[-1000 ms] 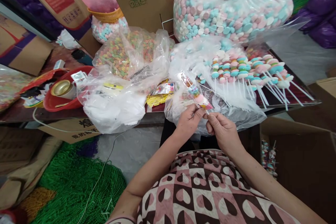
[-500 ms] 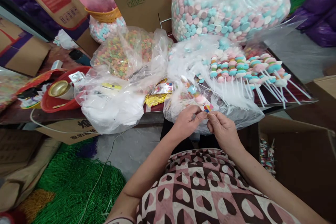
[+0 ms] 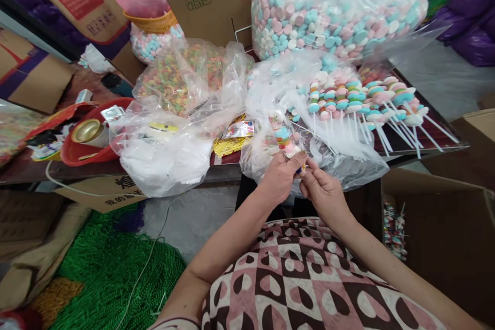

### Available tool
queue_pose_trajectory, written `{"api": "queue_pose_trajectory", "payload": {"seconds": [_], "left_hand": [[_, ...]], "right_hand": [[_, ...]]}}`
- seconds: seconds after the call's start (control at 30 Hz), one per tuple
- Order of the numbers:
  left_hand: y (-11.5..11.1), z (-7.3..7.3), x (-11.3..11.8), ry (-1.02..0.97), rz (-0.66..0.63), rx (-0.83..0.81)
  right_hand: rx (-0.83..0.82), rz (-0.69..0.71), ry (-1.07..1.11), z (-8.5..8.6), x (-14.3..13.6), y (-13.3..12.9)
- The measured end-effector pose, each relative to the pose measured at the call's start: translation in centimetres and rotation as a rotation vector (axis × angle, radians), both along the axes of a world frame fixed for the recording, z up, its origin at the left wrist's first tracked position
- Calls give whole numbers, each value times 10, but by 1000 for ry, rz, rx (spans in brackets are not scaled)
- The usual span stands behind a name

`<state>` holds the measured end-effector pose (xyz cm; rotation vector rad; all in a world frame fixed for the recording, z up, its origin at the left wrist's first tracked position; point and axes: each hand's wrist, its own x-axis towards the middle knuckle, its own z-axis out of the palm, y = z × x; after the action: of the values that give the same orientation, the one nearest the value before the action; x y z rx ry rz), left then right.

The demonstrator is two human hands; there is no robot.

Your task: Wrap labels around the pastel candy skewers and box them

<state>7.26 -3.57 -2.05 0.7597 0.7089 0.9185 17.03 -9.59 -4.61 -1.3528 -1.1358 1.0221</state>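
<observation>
One wrapped candy skewer (image 3: 284, 136) points up and slightly left from between my hands, in a clear printed sleeve. My left hand (image 3: 280, 175) is closed round its lower end. Close beside it, my right hand (image 3: 323, 188) pinches at the bottom of the sleeve; the exact spot between the fingertips is hidden. To the right, several unwrapped candy skewers (image 3: 353, 98) lie on plastic with white sticks toward me. Yellow twist ties (image 3: 230, 147) and a small stack of printed sleeves (image 3: 242, 129) lie left of my hands.
Behind stands a big bag of marshmallows (image 3: 336, 15). A bag of gummy candy (image 3: 174, 77), a white plastic bag (image 3: 162, 160) and a red basin (image 3: 69, 149) are at the left. An open carton (image 3: 444, 237) with wrapped skewers sits low right.
The wrapped skewer has turned more upright. Both hands have shifted slightly, my right one to the left and down, and the fingers have closed in around the sleeve's lower end.
</observation>
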Motion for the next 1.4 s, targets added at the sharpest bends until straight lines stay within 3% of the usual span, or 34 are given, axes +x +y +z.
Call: {"api": "queue_pose_trajectory", "payload": {"seconds": [0.2, 0.33, 0.4, 0.5, 0.6, 0.67, 0.77, 0.93, 1.0, 1.13, 1.2, 1.27, 1.4], "left_hand": [[-4, -4, -4, -46, -56, -60], [2, -3, -16, -48, -31, -53], [3, 0, -23, -59, -15, -19], [-3, 6, -26, -154, -229, -30], [-14, 10, -22, -284, -551, -103], [-19, 11, -19, -297, -623, -108], [-17, 8, -20, -63, -534, 24], [-5, -1, -29, 783, -108, 507], [-4, -2, -33, 788, -90, 538], [-4, -2, -42, 178, -469, 203], [-4, -2, -44, -2, -564, 95], [-3, -3, -44, 96, -466, 155], [0, -5, -49, 755, -50, 521]], "right_hand": [[-48, 89, 51, 0, -2, 1], [-116, 362, -44, 12, 28, 8], [-95, 282, -57, 22, 47, 14], [-63, 95, 144, 36, 57, 23], [-157, 264, 446, 46, 40, 31], [-238, 387, 604, 48, 22, 33], [-233, 294, 661, 47, 0, 36], [-27, -97, 497, 35, -13, 43], [-6, -108, 487, 33, -9, 44], [-118, 203, 530, 40, 9, 43], [-110, 262, 497, 43, 13, 44], [-45, 187, 449, 41, 9, 48], [116, -46, 370, 35, -16, 60]]}}
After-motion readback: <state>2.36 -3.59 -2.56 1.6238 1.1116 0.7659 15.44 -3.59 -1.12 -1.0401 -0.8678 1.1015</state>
